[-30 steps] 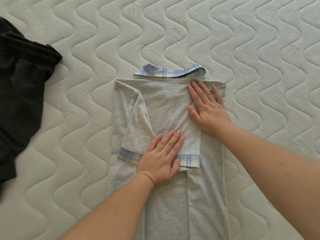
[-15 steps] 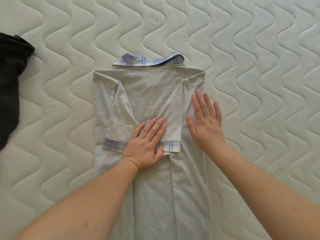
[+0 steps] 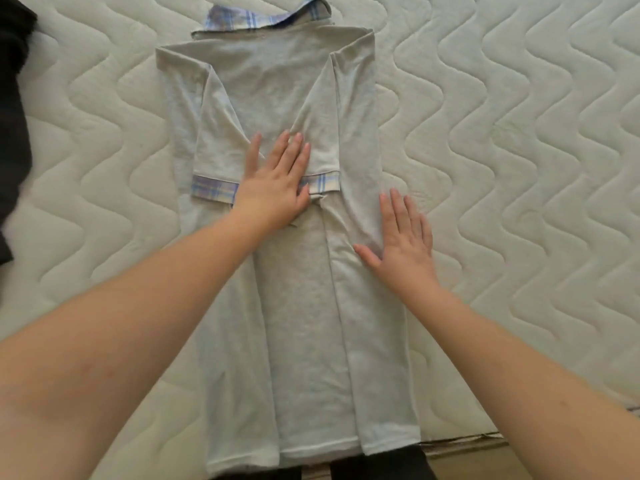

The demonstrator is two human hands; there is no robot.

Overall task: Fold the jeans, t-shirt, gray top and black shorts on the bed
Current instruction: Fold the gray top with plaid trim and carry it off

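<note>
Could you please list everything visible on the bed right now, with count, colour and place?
gray top: one, light gray, lengthwise in the middle of the mattress, sides and sleeves folded inward
plaid collar: one, blue and white, at the top's far end
plaid sleeve cuffs: two, blue and white, across the top's middle
dark garment: one, black, at the left edge, partly out of view
mattress: one, off-white, quilted, under everything
left hand: flat on the folded sleeves
right hand: flat on the top's right edge

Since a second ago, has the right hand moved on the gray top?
Yes. The right hand slid from just below the plaid collar down the gray top to its right edge, below the plaid sleeve cuffs.
</note>
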